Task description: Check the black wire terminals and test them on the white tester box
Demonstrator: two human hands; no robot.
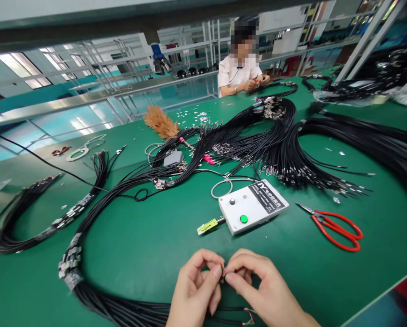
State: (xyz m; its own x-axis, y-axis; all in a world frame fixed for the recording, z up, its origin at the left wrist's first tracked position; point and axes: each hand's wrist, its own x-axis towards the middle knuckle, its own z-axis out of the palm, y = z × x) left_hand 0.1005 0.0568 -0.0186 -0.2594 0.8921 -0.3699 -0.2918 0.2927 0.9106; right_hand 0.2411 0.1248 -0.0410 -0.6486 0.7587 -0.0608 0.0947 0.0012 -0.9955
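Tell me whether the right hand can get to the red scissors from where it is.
Probably yes. The red scissors lie in the open on the green table, to the right of the right hand, with nothing between. But both hands are pinching a thin wire end, so the grip must let go first.

Green table (149, 254), black cables (292, 150), red-handled scissors (339, 229), white box (253, 206).

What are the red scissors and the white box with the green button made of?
The scissors seem to have bare metal blades, grey and pointed, with handles coated in glossy red plastic. The white box looks like painted metal or hard plastic; its flat matte faces leave that open. Its green button looks like shiny plastic.
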